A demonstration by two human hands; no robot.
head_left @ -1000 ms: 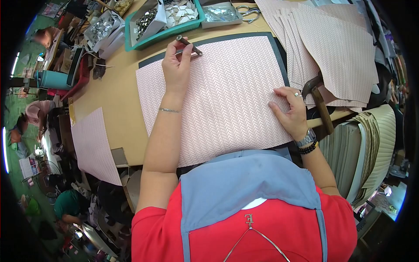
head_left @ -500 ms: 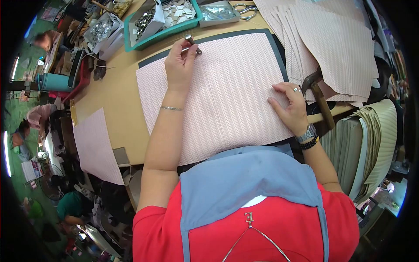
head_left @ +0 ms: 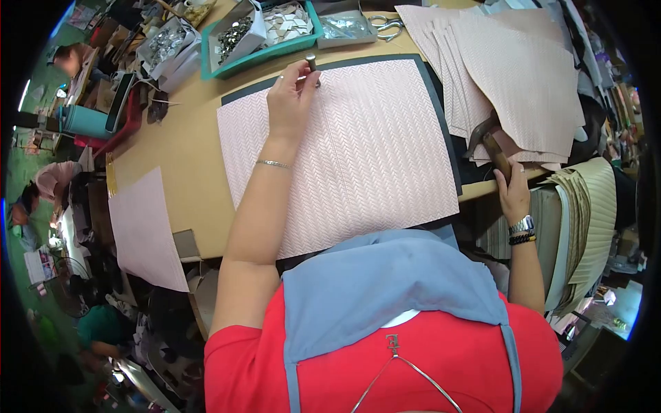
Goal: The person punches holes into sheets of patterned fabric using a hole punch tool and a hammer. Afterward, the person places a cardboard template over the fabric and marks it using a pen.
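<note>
In the head view my left hand (head_left: pixel 290 107) is closed round a short metal punch (head_left: pixel 311 62), which stands nearly upright near the top edge of a pale pink sheet with a herringbone pattern (head_left: pixel 379 151). A straight line runs down this sheet from near the punch. Underneath, a dark mat (head_left: pixel 452 168) shows along the sheet's top and right edges. At the table's right edge, my right hand (head_left: pixel 515 195) has its fingers on the wooden handle of a hammer (head_left: pixel 497 155). The hammer's head lies toward the stacked pink sheets (head_left: pixel 509 82).
At the back stand a teal tray (head_left: pixel 275 51) with small parts, a box of bagged pieces (head_left: pixel 348 29) and scissors (head_left: pixel 387 27). Another pink piece (head_left: pixel 148 230) overhangs the table's left edge. Thick layered sheets (head_left: pixel 585 227) hang at right. Other people are at the far left.
My right hand has left the pink sheet and moved right to the hammer's handle. The hammer has shifted slightly. My left hand still holds the punch, now more upright.
</note>
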